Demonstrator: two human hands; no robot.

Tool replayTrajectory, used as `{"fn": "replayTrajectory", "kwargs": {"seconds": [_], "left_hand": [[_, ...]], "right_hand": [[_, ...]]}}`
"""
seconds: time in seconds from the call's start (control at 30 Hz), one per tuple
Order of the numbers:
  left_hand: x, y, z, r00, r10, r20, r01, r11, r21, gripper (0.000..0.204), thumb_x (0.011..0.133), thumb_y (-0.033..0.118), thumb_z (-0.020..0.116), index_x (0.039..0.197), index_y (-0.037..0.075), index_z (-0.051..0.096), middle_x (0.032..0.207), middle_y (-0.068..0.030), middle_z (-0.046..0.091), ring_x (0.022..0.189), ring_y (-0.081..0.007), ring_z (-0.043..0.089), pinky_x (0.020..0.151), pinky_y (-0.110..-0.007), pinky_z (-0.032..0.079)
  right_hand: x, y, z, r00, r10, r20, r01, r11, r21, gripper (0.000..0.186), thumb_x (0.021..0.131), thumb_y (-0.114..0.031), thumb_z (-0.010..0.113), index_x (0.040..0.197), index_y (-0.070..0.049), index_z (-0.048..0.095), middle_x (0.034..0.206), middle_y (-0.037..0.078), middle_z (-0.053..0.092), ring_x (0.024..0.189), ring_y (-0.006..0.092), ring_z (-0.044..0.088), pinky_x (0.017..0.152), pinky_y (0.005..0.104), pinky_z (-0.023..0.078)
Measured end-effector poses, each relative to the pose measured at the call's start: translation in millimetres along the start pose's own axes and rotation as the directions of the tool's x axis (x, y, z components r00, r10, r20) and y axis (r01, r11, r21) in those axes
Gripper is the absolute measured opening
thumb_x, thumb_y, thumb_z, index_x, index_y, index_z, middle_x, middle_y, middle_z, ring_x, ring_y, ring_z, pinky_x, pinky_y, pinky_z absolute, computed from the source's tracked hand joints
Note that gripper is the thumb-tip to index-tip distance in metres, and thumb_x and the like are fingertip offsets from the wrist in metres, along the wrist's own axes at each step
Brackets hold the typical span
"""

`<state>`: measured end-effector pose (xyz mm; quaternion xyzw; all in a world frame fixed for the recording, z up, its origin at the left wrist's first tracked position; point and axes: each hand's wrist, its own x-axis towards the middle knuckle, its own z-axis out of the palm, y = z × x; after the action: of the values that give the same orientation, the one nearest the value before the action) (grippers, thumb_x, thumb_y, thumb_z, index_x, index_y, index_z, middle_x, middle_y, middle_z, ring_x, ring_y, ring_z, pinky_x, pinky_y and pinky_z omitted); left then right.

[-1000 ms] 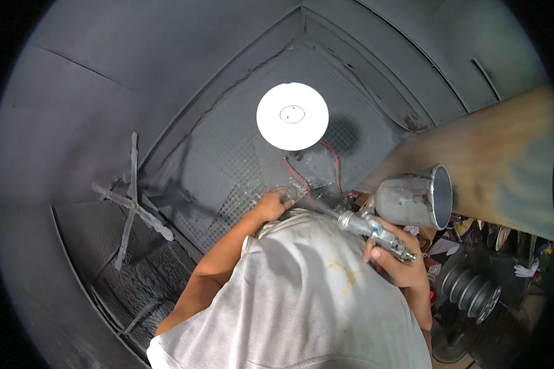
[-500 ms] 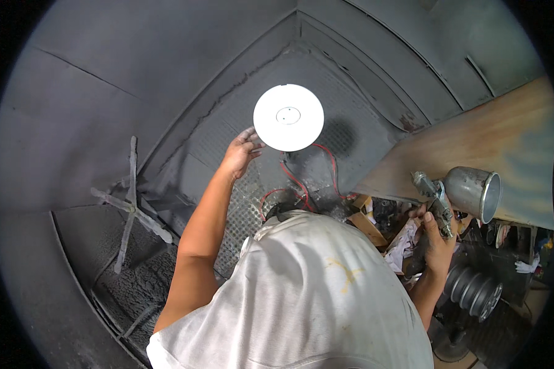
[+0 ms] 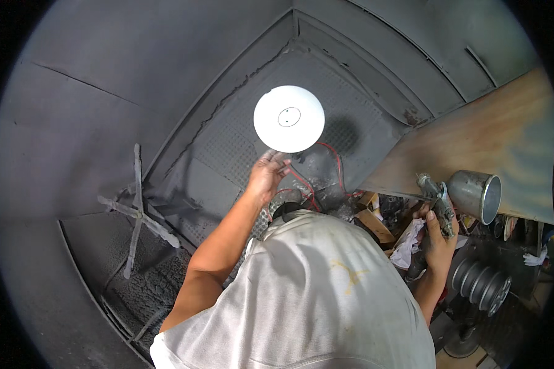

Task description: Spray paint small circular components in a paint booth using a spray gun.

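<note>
the white disc (image 3: 289, 119), ahead, is best touched lightly at its edge, the spray gun (image 3: 438, 200) kept clear. the gun is clasped, fingers curled, by the right hand (image 3: 439, 238); the left hand (image 3: 266, 176) is stretched forward, fingers half spread, seemingly empty, by the disc (contact cannot be told).

Grey grid-patterned floor (image 3: 228, 147), thin red cord (image 3: 339, 169) lying curved across it

My spray gun (image 3: 438, 203): dull metal, grimy. Its cup (image 3: 467, 194): metal, smooth, satin sheen. White disc (image 3: 289, 132): smooth face, can't tell plastic or metal. My shirt (image 3: 314, 295): matt cloth, stained. Wood panel (image 3: 468, 150): smooth, blotchy. Cross-shaped stand (image 3: 140, 215): matt, rough, crusted. Floor (image 3: 234, 138): matt, textured grid.
</note>
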<state>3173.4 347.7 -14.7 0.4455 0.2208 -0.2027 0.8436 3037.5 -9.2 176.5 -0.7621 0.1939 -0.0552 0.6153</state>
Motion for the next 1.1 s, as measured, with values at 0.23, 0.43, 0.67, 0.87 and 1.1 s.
{"fn": "replayTrajectory", "kwargs": {"seconds": [0.23,0.43,0.67,0.87,1.1], "left_hand": [[-8.9,-42.0,38.7,0.971,-0.113,0.211,0.062,0.970,0.235,0.061,0.088,-0.009,0.047,0.147,0.007,0.042,0.129,-0.0082,0.062,0.100,-0.0154,0.060,0.087,-0.031,0.050],[-16.7,-81.3,24.1,0.836,-0.410,0.365,0.146,0.808,0.571,0.042,0.093,-0.003,0.052,0.135,-0.003,0.054,0.116,-0.0104,0.066,0.102,-0.0165,0.062,0.096,-0.031,0.050],[-15.3,-95.6,1.4,0.818,-0.379,0.433,0.071,0.813,0.578,0.039,0.095,-0.004,0.049,0.134,-0.002,0.055,0.116,-0.0090,0.065,0.099,-0.0154,0.062,0.092,-0.028,0.051],[-26.3,-82.9,-7.2,0.869,-0.365,0.334,0.144,0.832,0.536,0.035,0.097,-0.003,0.049,0.131,-0.002,0.057,0.112,-0.0079,0.064,0.094,-0.0136,0.060,0.090,-0.027,0.051],[-30.9,-81.8,-13.2,0.875,-0.378,0.302,0.186,0.839,0.512,0.035,0.097,-0.003,0.049,0.131,-0.003,0.056,0.111,-0.0075,0.064,0.094,-0.0139,0.060,0.090,-0.027,0.051]], "right_hand": [[-4.1,-19.0,11.4,0.982,0.102,0.161,-0.110,0.993,0.045,0.058,0.093,-0.019,0.069,0.142,0.006,0.050,0.088,0.007,0.065,0.065,0.0110,0.060,0.050,0.0223,0.046],[-25.1,-55.6,34.3,0.817,0.121,0.563,-0.244,0.959,0.147,0.060,0.090,-0.018,0.072,0.141,0.007,0.052,0.086,0.007,0.068,0.075,0.0121,0.063,0.071,0.0257,0.051],[-3.3,-42.0,34.6,0.914,0.089,0.396,-0.083,0.996,-0.031,0.055,0.092,-0.019,0.071,0.140,0.004,0.054,0.089,0.004,0.066,0.071,0.0099,0.061,0.061,0.0237,0.049],[24.5,-33.7,21.2,0.994,-0.040,0.098,0.046,0.997,-0.059,0.053,0.096,-0.018,0.067,0.142,0.004,0.051,0.085,0.006,0.064,0.071,0.0117,0.060,0.065,0.0252,0.050],[-10.9,-46.2,43.5,0.893,0.186,0.409,-0.199,0.980,-0.011,0.059,0.092,-0.015,0.072,0.144,0.001,0.050,0.083,0.007,0.068,0.068,0.0082,0.059,0.057,0.0209,0.045]]}}
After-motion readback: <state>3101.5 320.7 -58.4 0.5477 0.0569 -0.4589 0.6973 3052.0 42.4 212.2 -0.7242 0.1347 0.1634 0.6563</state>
